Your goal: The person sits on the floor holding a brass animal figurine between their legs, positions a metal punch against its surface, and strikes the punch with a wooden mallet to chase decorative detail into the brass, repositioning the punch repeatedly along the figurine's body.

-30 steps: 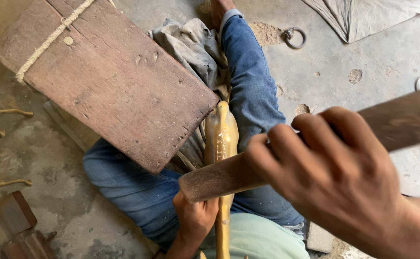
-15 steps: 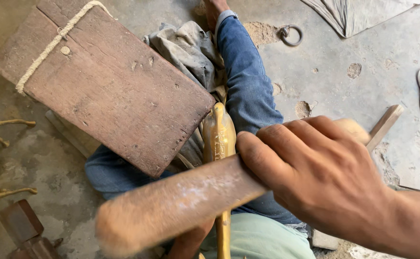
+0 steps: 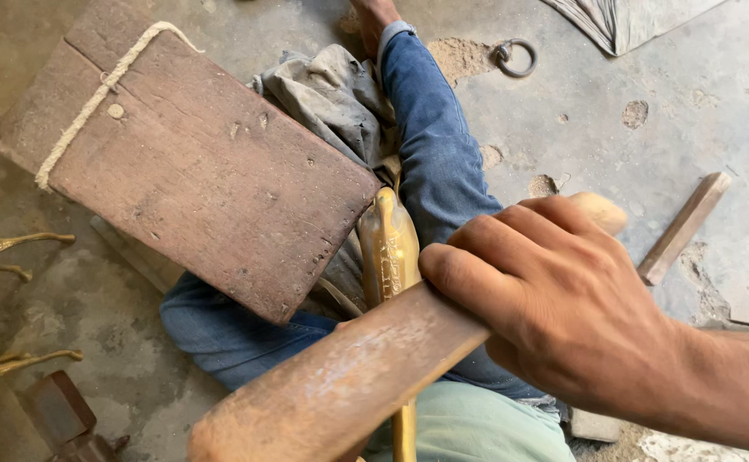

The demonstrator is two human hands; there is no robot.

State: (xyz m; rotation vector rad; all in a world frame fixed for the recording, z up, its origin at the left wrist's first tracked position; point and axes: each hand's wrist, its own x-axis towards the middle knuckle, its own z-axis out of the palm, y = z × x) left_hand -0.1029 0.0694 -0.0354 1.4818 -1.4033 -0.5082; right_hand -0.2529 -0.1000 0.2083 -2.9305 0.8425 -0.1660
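A large weathered wooden board [image 3: 195,162], with a pale rope [image 3: 100,94] across one corner, lies tilted over the person's denim-clad legs [image 3: 434,154] on a dusty concrete floor [image 3: 648,111]. Bare floor opens to the right, holding only a small wooden stick [image 3: 684,227] and a metal ring [image 3: 516,56]. The right hand [image 3: 554,299] is wrapped tight around a thick wooden mallet [image 3: 340,385], whose head reaches toward the lower left, crossing over a slim golden brass piece [image 3: 389,252] that lies along the lap beside the board's edge. The left hand is hidden under the mallet.
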